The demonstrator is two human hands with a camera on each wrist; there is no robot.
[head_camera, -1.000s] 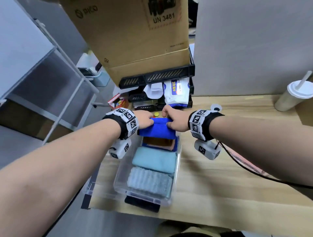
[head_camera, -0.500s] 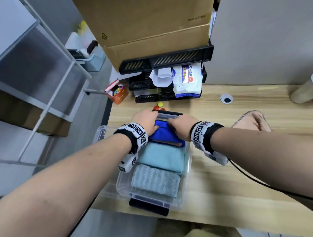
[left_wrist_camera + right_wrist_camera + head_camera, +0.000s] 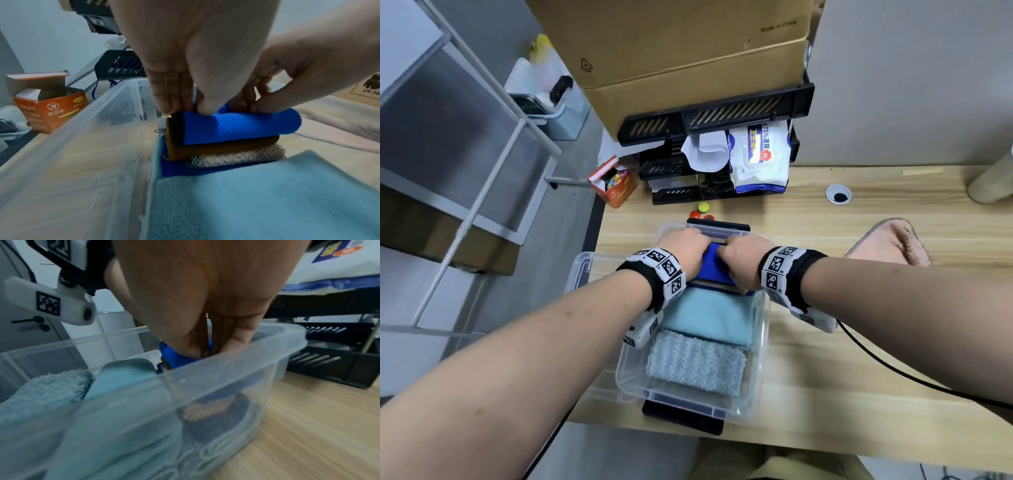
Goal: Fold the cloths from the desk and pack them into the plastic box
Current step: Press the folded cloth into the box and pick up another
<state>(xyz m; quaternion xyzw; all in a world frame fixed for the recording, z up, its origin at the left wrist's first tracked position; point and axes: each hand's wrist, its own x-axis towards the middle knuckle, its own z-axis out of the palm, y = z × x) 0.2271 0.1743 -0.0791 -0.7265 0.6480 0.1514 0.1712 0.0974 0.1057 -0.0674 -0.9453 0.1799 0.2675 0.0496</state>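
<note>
Nearest the person, at the desk's front edge, the clear plastic box sits lengthwise, its near end resting over a flat black object. A clear lid lies just beside the box on its left.

Inside the box the folded cloths run in a row. Closest is a fluffy pale blue cloth, then a smooth light blue cloth pressed against it. At the far end is a small stack: in the left wrist view a dark blue layer at the bottom, a beige nubby cloth on it, a brown cloth over that, and on top the folded bright blue cloth.

Both hands are down in that far end. The left hand holds the left side of the bright blue cloth, its fingers straight down behind the fold and its thumb pressed onto the top. The right hand holds the right side, its fingers curled behind the fold and its thumb on the front. The cloth lies on the stack, inside the box.

Out on the desk to the right, well apart from the box, lies a pink cloth, unfolded. Just past the box are small round red and yellow pieces. Farther back stands a black tray rack with a pack of wipes, a cardboard carton on top, and an open orange box to its left.
</note>
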